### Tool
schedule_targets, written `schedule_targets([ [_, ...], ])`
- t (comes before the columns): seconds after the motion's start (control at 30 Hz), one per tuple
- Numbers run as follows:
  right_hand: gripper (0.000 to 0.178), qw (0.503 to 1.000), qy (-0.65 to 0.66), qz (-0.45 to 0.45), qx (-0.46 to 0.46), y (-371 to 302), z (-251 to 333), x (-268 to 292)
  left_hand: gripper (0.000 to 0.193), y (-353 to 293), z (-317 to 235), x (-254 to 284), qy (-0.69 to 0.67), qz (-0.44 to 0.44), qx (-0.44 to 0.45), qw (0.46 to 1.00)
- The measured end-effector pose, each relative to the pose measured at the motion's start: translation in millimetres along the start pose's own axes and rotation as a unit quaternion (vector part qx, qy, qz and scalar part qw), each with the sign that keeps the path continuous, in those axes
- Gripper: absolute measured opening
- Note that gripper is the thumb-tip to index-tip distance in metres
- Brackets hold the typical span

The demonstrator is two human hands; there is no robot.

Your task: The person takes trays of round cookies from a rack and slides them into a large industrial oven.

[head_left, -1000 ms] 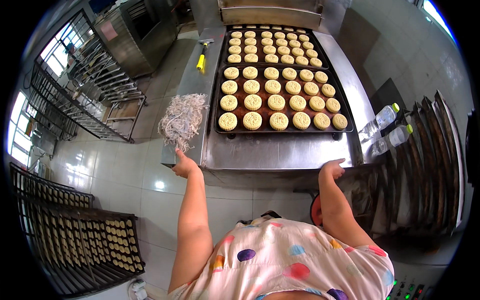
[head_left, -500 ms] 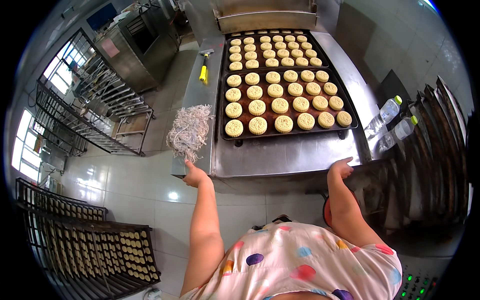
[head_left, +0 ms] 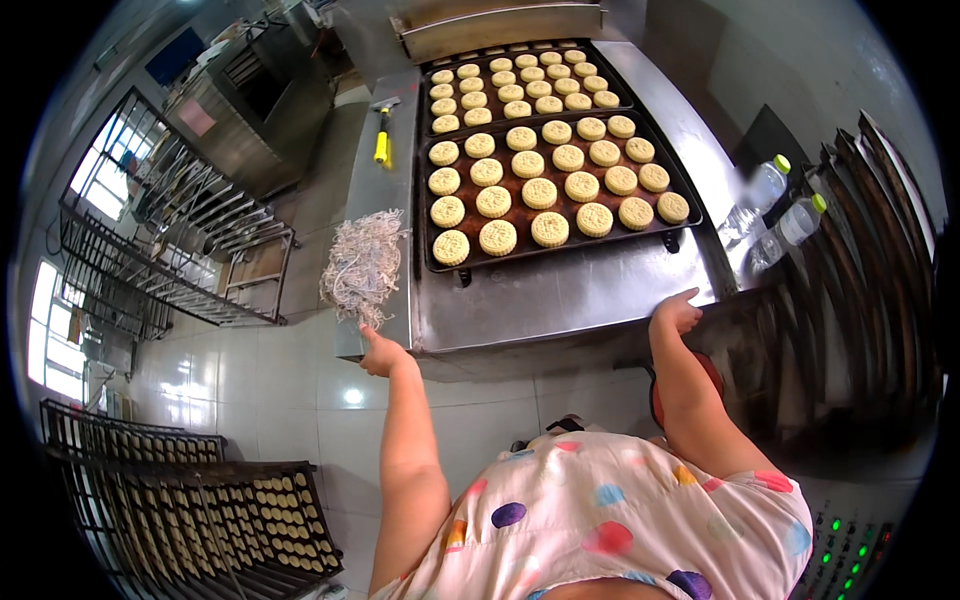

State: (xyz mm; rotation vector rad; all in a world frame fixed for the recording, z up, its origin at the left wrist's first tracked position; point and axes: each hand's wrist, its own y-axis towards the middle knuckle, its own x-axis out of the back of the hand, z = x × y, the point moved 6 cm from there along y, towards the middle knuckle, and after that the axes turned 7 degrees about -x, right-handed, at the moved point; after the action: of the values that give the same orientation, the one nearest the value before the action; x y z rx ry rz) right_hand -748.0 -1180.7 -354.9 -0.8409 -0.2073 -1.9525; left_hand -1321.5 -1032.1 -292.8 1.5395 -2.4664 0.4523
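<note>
My left hand [head_left: 383, 353] rests at the near left corner of a steel table [head_left: 570, 305], its thumb stretched toward a tangled clump of pale string [head_left: 362, 265]. My right hand [head_left: 677, 313] lies at the table's front edge toward the right, fingers extended. Neither hand holds any object. Between and beyond them is a dark baking tray [head_left: 510, 187] with rows of round, pale yellow, pattern-stamped mooncakes [head_left: 549, 229]. Directly behind it, a second tray of mooncakes [head_left: 516, 110] reaches toward a metal flap [head_left: 500, 37].
A yellow-handled scraper [head_left: 382, 140] lies on the table's left ledge. Two clear bottles with green caps [head_left: 790, 232] are at the right, beside upright dark trays [head_left: 860, 290]. At lower left stands a rack of filled trays [head_left: 230, 520]; metal racks [head_left: 190, 240] stand farther off.
The view has turned slightly, so the table and trays sit tilted and farther left in the picture. Both hands keep their places at the table edge.
</note>
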Motion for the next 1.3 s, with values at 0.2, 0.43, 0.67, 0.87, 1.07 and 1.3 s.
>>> schedule_targets([
  [0.2, 0.066, 0.999, 0.014, 0.03, -0.011, -3.0, -1.4, -0.7, 0.089, -1.2, -0.2, 1.0, -0.01, 0.009, 0.013, 1.0],
  [0.43, 0.066, 0.999, 0.011, 0.041, -0.005, -2.7, 0.2, 2.0, 0.093, 2.4, 2.8, -1.5, 0.007, 0.001, 0.01, 1.0],
  [0.67, 0.067, 0.999, 0.002, 0.032, -0.005, -0.7, -0.8, -2.5, 0.093, 1.5, 3.6, -2.3, 0.002, 0.004, 0.01, 1.0],
  [0.87, 0.067, 1.0, 0.009, 0.024, -0.001, 3.1, -3.7, -7.1, 0.092, -1.4, 1.7, -2.4, -0.001, 0.009, 0.015, 1.0],
  [1.07, 0.067, 0.999, 0.02, 0.023, -0.009, 1.9, -2.9, -6.2, 0.09, -1.0, 1.5, -1.9, -0.007, 0.008, 0.009, 1.0],
  [1.3, 0.067, 0.999, 0.018, 0.028, -0.009, 1.0, -3.3, -5.7, 0.087, -1.9, 1.3, -1.7, -0.016, 0.013, 0.009, 1.0],
])
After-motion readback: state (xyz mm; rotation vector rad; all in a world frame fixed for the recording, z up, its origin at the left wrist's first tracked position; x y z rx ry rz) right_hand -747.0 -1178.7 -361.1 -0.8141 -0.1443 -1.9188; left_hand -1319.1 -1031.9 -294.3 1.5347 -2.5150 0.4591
